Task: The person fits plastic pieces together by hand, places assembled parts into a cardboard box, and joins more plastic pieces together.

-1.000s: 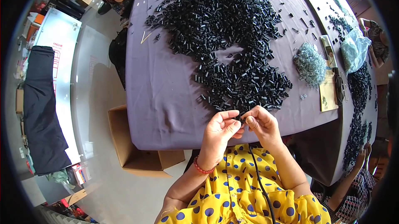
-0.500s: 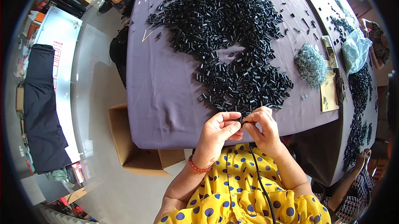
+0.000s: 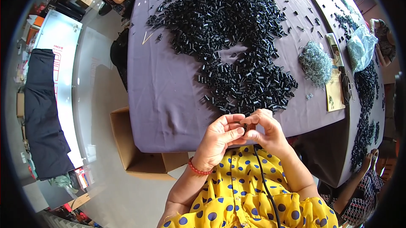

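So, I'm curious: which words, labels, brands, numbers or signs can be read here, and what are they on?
Long flat white panel at left: red lettering, small and large, which I won't copy out.
Yellow rectangular card on the purple-grey cloth-covered table: any print is too small to read.
Small red-and-white packages at lower left: too blurred to read.
Heaped black tubular plastic pieces: no readable markings.
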